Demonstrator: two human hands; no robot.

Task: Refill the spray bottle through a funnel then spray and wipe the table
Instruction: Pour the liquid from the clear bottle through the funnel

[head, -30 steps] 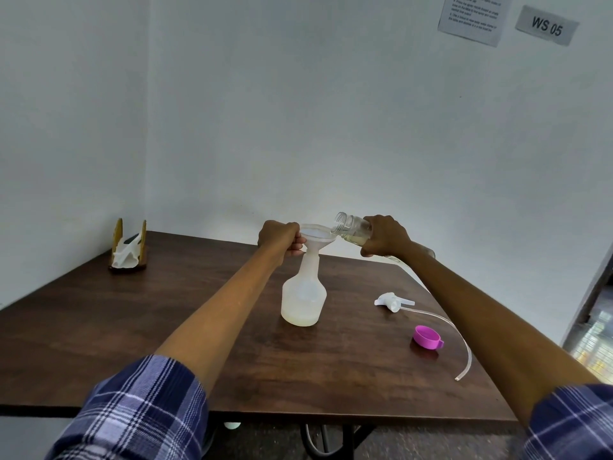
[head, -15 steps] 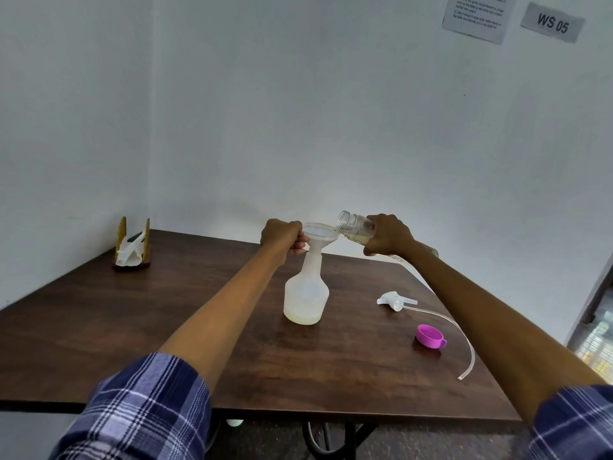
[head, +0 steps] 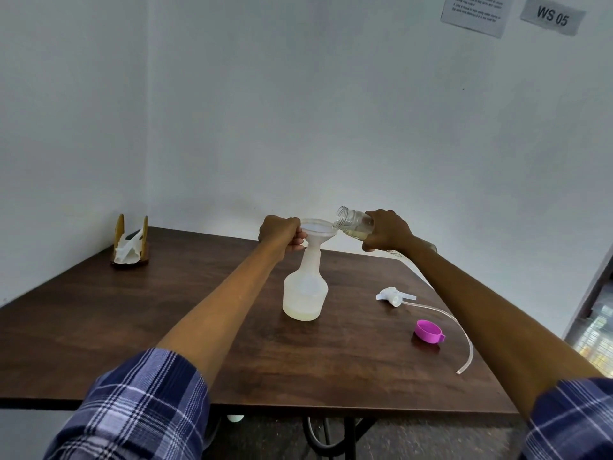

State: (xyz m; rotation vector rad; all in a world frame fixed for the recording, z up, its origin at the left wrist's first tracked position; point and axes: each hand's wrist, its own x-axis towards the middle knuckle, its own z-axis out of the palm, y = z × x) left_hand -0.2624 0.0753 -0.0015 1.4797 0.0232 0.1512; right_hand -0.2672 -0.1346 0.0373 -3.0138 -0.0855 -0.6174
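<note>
A translucent white spray bottle stands upright on the dark wooden table, with a little pale liquid at its bottom. A white funnel sits in its neck. My left hand grips the funnel's left rim. My right hand holds a clear refill bottle tilted sideways, its open mouth over the funnel's right edge; yellowish liquid lies along its lower side. The white spray head with its long clear tube lies on the table to the right.
A purple cap lies near the table's right front. A wooden holder with a white cloth stands at the far left corner by the wall. The table's right edge runs beside a doorway.
The hands, funnel and both bottles keep almost the same pose; only the view has shifted slightly. The refill bottle stays tilted over the funnel.
</note>
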